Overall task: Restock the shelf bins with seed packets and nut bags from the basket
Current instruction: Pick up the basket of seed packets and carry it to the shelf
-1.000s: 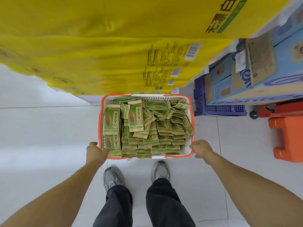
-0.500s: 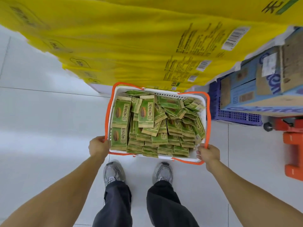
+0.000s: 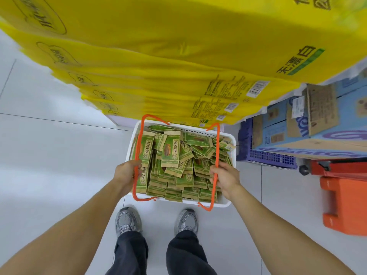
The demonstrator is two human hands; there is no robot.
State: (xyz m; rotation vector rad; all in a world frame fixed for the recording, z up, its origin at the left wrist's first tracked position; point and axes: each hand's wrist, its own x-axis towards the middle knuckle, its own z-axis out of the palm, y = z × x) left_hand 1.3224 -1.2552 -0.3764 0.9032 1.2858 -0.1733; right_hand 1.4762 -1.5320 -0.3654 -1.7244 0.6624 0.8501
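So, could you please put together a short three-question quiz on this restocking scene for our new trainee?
1. True or false: both hands grip the orange handles of the basket.
2. What fills the basket? A) green seed packets B) bottles C) tins
3. Fill in: the orange stool stands on the person's ____ side.

Key:
1. True: the left hand holds the left handle and the right hand the right handle.
2. A, the seed packets.
3. Right, by the stool.

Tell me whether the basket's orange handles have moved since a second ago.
Yes. The orange handles, which lay flat along the rim of the white basket, now stand raised above the packets, gripped by the left hand and right hand.
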